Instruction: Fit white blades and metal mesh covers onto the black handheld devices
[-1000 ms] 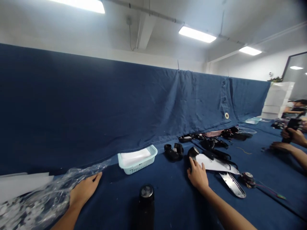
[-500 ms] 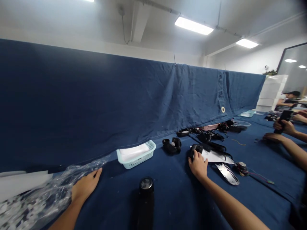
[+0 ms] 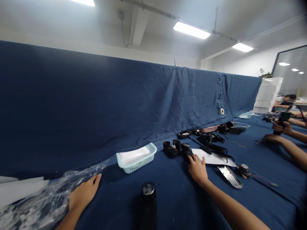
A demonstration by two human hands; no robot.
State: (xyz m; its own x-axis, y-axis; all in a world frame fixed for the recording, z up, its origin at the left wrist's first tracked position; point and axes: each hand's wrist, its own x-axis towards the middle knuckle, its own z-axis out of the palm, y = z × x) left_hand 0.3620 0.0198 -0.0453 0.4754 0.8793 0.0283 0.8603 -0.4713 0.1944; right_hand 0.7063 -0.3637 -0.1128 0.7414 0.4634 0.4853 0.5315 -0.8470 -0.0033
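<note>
Right hand: fingers part-spread, touching black part, round end away, long axis fore-aft. Left hand at bag, grip unclear.

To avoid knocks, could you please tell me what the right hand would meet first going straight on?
The right hand would likely first meet the black part directly ahead, which it seems to touch; depth is unclear.

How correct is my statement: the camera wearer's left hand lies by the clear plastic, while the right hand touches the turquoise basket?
Not fully: the right hand is away from the turquoise basket; the head view shows its fingertips at a black part instead. The left hand does lie by the clear plastic.
</note>
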